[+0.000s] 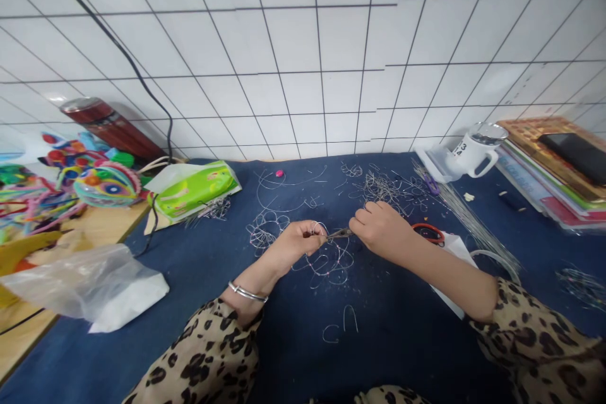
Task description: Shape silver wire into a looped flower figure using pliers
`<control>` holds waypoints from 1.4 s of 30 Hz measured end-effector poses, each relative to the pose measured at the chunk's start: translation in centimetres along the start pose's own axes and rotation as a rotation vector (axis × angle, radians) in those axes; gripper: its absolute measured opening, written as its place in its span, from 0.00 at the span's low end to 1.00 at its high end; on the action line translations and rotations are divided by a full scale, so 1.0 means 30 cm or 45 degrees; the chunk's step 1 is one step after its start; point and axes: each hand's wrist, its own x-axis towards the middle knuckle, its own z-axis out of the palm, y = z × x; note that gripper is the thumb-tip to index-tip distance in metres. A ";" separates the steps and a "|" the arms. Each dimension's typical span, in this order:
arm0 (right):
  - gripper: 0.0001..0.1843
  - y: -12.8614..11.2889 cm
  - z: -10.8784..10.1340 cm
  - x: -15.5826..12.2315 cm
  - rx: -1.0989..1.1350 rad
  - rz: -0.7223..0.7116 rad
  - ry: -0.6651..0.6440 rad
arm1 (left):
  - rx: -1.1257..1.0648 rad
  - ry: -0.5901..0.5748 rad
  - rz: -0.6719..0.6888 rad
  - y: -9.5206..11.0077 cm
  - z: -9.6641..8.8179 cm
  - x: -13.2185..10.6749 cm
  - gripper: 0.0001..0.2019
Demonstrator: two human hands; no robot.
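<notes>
My left hand (305,241) pinches a thin silvery wire piece (326,268) bent into several loops, which hangs over the dark blue cloth. In my right hand (381,230) is a pair of pliers (341,233), its jaws meeting the wire just beside my left fingertips. Whether the jaws are closed on the wire is too small to tell. Two short bent wires (350,319) lie on the cloth nearer to me. A looped bundle of wire (265,231) rests left of my left hand.
Behind my right hand lies a tangle of wire scraps (386,186), with long straight wires (473,227) to its right. Red-handled scissors (428,232) lie by my right forearm. A white mug (478,150), stacked books (558,170), a green tissue pack (194,190) and a plastic bag (89,281) stand around.
</notes>
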 end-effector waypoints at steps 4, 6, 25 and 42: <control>0.08 -0.001 -0.003 0.003 0.006 0.016 -0.008 | -0.007 0.013 0.011 -0.005 -0.001 0.003 0.03; 0.08 -0.002 -0.003 0.004 0.019 0.025 -0.017 | -0.006 0.018 0.015 -0.005 0.000 0.004 0.03; 0.08 -0.043 -0.052 -0.007 -0.063 0.203 0.054 | 0.001 0.191 0.108 0.022 0.044 -0.016 0.03; 0.07 -0.077 -0.083 -0.018 -0.122 0.312 0.090 | 0.104 0.531 0.255 0.046 0.107 -0.063 0.05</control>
